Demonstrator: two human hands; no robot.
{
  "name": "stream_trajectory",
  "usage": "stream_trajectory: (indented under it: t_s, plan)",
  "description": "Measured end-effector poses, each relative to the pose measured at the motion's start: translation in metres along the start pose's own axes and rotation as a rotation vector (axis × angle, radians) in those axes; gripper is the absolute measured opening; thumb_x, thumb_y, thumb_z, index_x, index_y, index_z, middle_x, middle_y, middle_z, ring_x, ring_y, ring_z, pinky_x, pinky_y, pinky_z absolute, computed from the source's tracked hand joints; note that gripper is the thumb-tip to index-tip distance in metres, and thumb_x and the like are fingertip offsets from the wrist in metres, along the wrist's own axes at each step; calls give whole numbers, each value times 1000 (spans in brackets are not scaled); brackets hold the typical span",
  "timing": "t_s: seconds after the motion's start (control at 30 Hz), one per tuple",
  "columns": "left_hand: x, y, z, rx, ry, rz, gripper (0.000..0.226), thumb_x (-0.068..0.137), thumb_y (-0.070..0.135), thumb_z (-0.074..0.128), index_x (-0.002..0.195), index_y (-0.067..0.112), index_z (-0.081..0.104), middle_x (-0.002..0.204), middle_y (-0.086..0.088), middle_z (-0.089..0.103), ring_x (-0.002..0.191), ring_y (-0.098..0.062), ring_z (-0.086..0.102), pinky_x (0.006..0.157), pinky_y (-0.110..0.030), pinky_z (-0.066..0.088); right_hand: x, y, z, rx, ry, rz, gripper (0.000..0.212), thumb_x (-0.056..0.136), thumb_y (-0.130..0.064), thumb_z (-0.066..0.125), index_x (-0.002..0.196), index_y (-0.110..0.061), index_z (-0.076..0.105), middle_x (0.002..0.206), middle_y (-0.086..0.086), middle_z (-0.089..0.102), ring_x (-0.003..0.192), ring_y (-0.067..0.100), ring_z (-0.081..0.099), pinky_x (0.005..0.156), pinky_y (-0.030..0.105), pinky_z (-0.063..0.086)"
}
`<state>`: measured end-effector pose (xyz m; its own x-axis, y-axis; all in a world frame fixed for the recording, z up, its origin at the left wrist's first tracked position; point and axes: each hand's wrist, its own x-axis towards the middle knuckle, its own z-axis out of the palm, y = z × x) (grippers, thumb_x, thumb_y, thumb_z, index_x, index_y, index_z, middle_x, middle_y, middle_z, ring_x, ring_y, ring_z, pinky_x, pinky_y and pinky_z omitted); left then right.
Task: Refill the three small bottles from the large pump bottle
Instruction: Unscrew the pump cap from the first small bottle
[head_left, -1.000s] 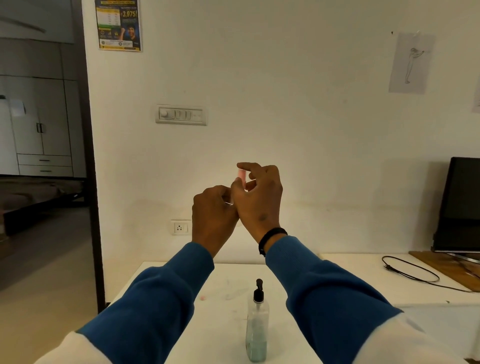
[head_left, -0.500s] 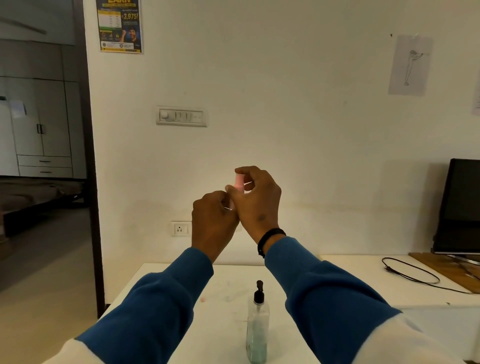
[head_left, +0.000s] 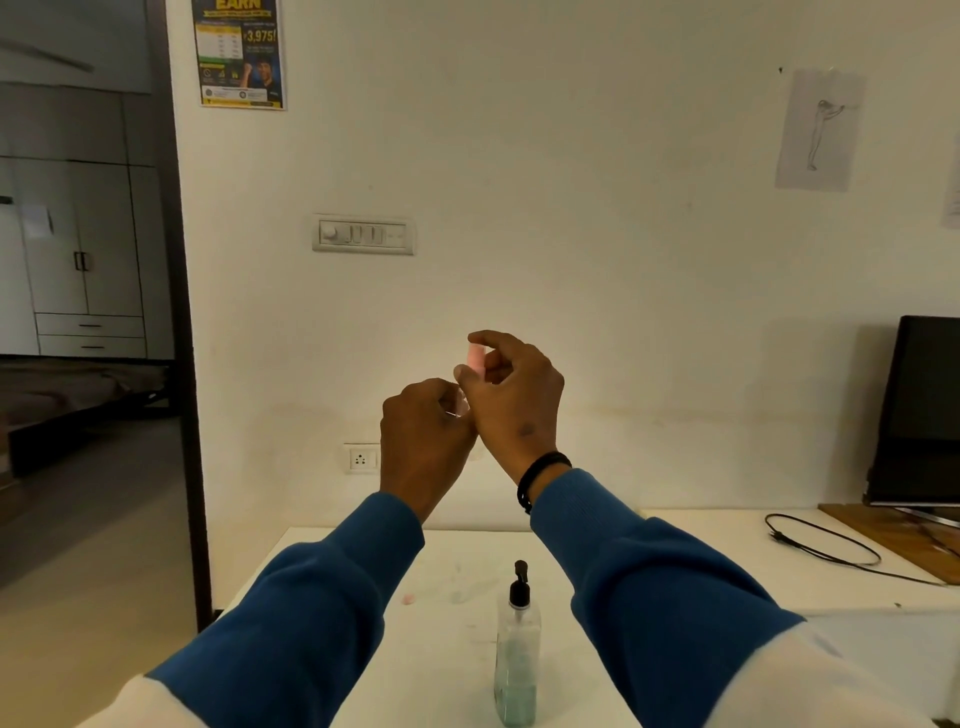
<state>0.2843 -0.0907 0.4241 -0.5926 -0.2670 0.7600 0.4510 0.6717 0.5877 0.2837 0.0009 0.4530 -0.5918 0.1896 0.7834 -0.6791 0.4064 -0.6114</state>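
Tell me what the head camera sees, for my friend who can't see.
The right hand pinches a pink cap above the left hand, which grips a small clear bottle. Below, a pump bottle stands on a white table.

Your pump bottle (head_left: 516, 670) is clear, glossy plastic with a black plastic pump. The bench (head_left: 457, 649) under it is smooth, matt white. Your sleeves (head_left: 332, 613) are soft blue knit cloth. The cap (head_left: 476, 358) in your right hand (head_left: 511, 400) looks matt pink plastic. The board (head_left: 893, 535) at right is bare wood
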Motion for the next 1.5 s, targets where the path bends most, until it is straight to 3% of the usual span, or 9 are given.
stream_trajectory:
  t_s: [0.2,0.4,0.63,0.8,0.93,1.1,1.23,1.4,1.5]
  plan:
    - [-1,-1,1,-6,-9,-12,20,92,22,70,94,3,75,73,-1,64,55,-7,50,58,-7,35,-5,-1,2,72,-29,21,35,91,-16,74,125,-21,69,112,-1,73,91,9,66,77,9,55]
    - [0,-1,0,2,-7,-16,25,92,27,71,103,6,76,91,-7,76,70,-10,59,68,-13,41,0,3,1,95,-83,45,35,90,-14,76,123,-24,70,103,-4,70,85,7,65,67,-3,45]
    - [-1,0,0,-4,-20,3,20,93,21,70,92,2,74,71,0,61,53,-4,49,61,-11,42,-1,-1,2,51,-119,14,33,91,-17,73,123,-25,69,111,-2,69,92,11,64,82,15,54]
    - [-1,4,1,9,-49,2,15,91,19,71,94,5,76,78,-5,71,57,-7,52,58,-7,33,0,0,1,3,-34,8,29,92,-13,72,119,-25,72,108,-4,62,93,9,61,87,19,54]
    - [-3,3,-1,-7,-45,16,12,91,11,70,85,2,73,65,2,56,52,-5,46,55,-10,33,-2,-4,-1,69,-50,6,29,93,-3,63,110,-22,76,100,-12,71,91,4,66,79,4,49]
    - [-4,1,-1,-3,-26,20,14,91,12,70,88,-1,73,67,-1,59,52,-6,48,53,-7,37,-3,-4,2,15,-77,-11,30,88,-16,76,116,-26,73,100,-16,67,89,6,63,82,13,53]
    - [0,-1,-1,15,-27,16,18,91,20,72,97,4,77,84,-7,74,65,-11,57,61,-9,37,-3,-1,1,-5,-56,12,36,92,-14,72,125,-28,69,117,-2,61,97,14,64,88,27,59]
    - [-2,-1,0,11,-6,-14,15,91,13,70,84,0,73,62,3,54,51,-8,44,55,-12,34,-4,-5,1,-2,-64,11,33,94,-10,65,124,-23,70,117,3,67,100,17,66,92,29,58]
    - [-4,-2,1,5,-4,-18,15,91,17,71,90,2,74,67,1,60,54,-8,49,56,-9,32,-4,-4,1,-10,-63,14,33,88,-24,77,120,-26,70,115,-2,70,97,14,66,86,26,58]
